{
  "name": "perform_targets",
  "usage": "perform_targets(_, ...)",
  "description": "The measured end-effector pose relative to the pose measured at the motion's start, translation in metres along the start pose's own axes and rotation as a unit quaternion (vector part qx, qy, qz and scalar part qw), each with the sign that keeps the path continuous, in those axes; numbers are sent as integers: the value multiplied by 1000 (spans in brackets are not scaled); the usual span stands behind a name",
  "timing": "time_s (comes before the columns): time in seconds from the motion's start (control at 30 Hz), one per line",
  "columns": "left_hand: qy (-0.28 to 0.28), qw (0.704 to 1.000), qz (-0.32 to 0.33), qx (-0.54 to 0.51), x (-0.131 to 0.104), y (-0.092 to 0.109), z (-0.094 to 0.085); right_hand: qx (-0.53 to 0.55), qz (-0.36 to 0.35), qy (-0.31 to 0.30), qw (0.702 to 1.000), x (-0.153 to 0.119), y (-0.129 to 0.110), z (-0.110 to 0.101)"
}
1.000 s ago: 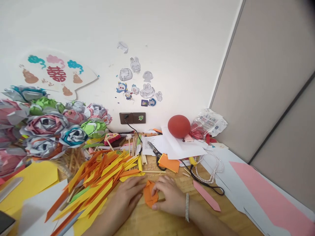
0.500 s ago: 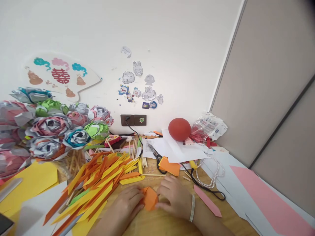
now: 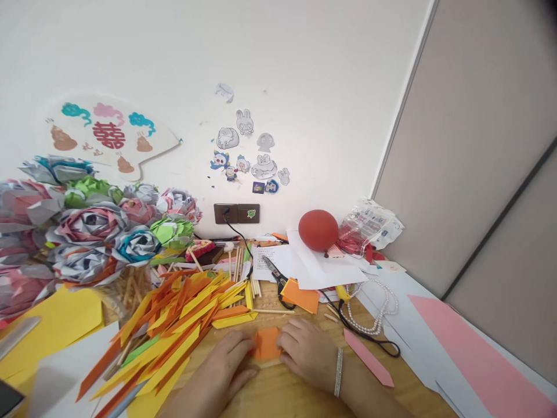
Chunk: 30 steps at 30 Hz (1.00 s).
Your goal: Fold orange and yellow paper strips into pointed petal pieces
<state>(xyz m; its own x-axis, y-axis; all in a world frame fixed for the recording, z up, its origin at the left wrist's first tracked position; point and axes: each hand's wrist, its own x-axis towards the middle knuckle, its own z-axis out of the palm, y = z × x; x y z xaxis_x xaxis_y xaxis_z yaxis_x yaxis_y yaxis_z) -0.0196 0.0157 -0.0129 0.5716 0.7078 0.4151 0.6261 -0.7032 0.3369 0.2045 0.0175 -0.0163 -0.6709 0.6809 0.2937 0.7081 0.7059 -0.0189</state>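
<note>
A small piece of folded orange paper [image 3: 267, 343] lies low over the wooden table, between my two hands. My left hand [image 3: 231, 361] grips its left edge with bent fingers, the thumb stretched toward me. On the opposite edge, the fingers of my right hand [image 3: 304, 353] are curled round the paper, and a silvery bracelet circles that wrist. My fingertips hide both side edges of the sheet. Just beyond the hands are more orange paper pieces [image 3: 302, 296], partly covering black-handled scissors [image 3: 274, 271].
Folded yellow and orange paper strips [image 3: 174, 331] are heaped at left, below paper flowers [image 3: 91, 223]. A red balloon [image 3: 318, 230] rests on white sheets at the back. A pearl string [image 3: 383, 307], black cord and pink strip [image 3: 368, 357] lie at right.
The orange paper has gone from a pointed, many-sided outline to a shorter, near-rectangular one. My right hand has shifted slightly, its fingers now closer over the paper's edge.
</note>
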Motion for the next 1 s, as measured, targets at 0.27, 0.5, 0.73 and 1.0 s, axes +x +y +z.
perform_targets(0.27, 20, 1000, 12, 20, 4, 2, 1, 24, 27, -4, 999, 0, 8, -2)
perform_targets(0.5, 24, 994, 36, 103, 6, -2, 16, 90, 61, 5, 994, 2, 8, 0)
perform_targets(0.73, 27, 992, 25, 124, 5, 3, 11, 95, 58, 8, 994, 4, 9, -1)
perform_targets(1.0, 21, 995, -38, 91, 4, 5, 12, 114, 82, 47, 989, 2, 2, 5)
